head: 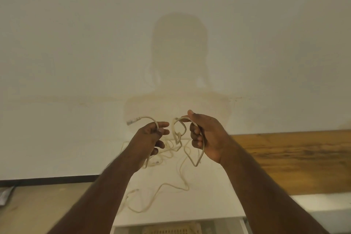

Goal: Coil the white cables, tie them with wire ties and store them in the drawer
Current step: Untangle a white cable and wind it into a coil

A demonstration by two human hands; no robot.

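White thin cable at frame centre, connector end pinched in left hand, first loops grasped in right hand; slack heaped on white desk below, likely to snag and knot while coiling

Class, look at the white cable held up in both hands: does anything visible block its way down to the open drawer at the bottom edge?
Nothing visible does. The left hand and right hand hold the thin white cable above the white cabinet top; only its own loose slack lies there, and the open drawer sits in front.

Two hands, tangled white cables
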